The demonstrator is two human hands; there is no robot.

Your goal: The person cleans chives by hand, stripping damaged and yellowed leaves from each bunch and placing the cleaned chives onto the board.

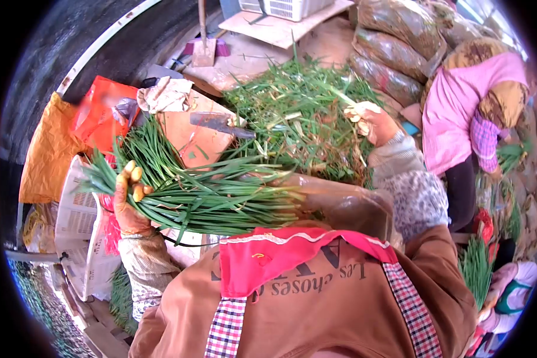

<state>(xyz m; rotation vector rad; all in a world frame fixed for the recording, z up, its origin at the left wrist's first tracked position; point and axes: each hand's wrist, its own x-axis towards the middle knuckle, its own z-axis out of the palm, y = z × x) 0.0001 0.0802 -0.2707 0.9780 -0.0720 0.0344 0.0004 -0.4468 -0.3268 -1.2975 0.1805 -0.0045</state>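
My left hand (pixel 131 200) is closed around a thick bunch of green chives (pixel 215 203), its fingertips covered in yellowish wraps. The leaves lie sideways in front of my chest, with their paler ends to the right. Out to the right, my right hand (pixel 376 122) has its wrapped fingers pinched together over a heap of loose trimmings (pixel 304 128). From those fingertips a pale green stalk (pixel 341 94) sticks out. More chives (pixel 152 143) lie behind the bunch, beside a board (pixel 197 134) with a dark flat tool (pixel 221 124) on it.
A co-worker in a pink top (pixel 459 113) bends over greens on the right. Filled plastic sacks (pixel 400 36) are stacked behind. At left are a red bag (pixel 104 113), an orange sack (pixel 48 155) and a white crate (pixel 77 221). A shovel (pixel 204 51) stands at the back.
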